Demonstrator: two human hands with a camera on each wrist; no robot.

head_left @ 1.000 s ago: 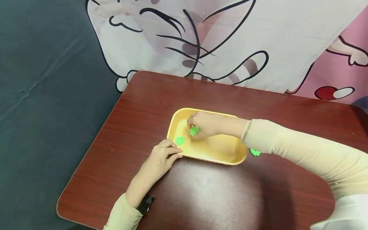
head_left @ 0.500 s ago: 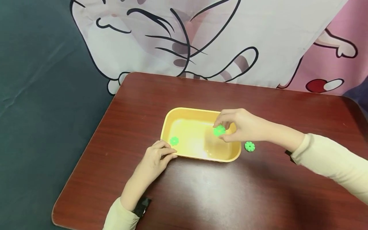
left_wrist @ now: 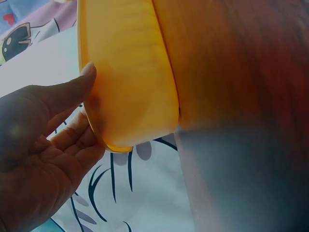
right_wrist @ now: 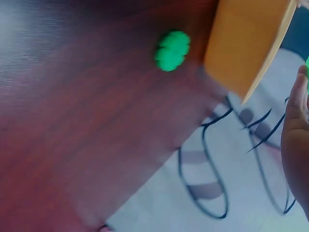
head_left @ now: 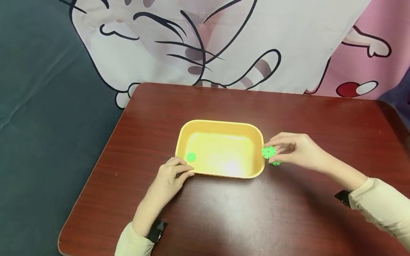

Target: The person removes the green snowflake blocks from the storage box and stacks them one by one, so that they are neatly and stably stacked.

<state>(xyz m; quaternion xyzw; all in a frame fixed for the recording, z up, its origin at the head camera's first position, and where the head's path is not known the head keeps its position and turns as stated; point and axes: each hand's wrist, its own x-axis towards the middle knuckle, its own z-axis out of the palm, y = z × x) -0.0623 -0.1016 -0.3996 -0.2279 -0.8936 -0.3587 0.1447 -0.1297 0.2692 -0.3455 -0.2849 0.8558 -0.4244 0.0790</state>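
Observation:
A yellow plastic basin (head_left: 221, 124) stands on the table, with one green notched disc (head_left: 191, 157) lying inside near its left end. My left hand (head_left: 171, 177) grips the rim at the basin's near left corner; in the left wrist view its thumb presses the outer wall (left_wrist: 130, 82) and the fingers curl over the edge. Just beyond the basin's right end, my right hand (head_left: 296, 151) pinches a second green notched disc (head_left: 268, 152) between thumb and fingers. Partly hidden beneath that hand, another green disc (head_left: 276, 163) lies on the table, fully visible in the right wrist view.
The dark red-brown wooden table (head_left: 224, 217) has rounded corners. A white cloth printed with a cartoon cat (head_left: 144, 64) hangs along its far edge, with a pink part to the right. Dark green fabric (head_left: 38, 142) lies beyond the left edge.
My right hand has lifted the pinched green disc from inside the basin and carried it right, past the basin's right end. The left hand keeps its hold on the rim.

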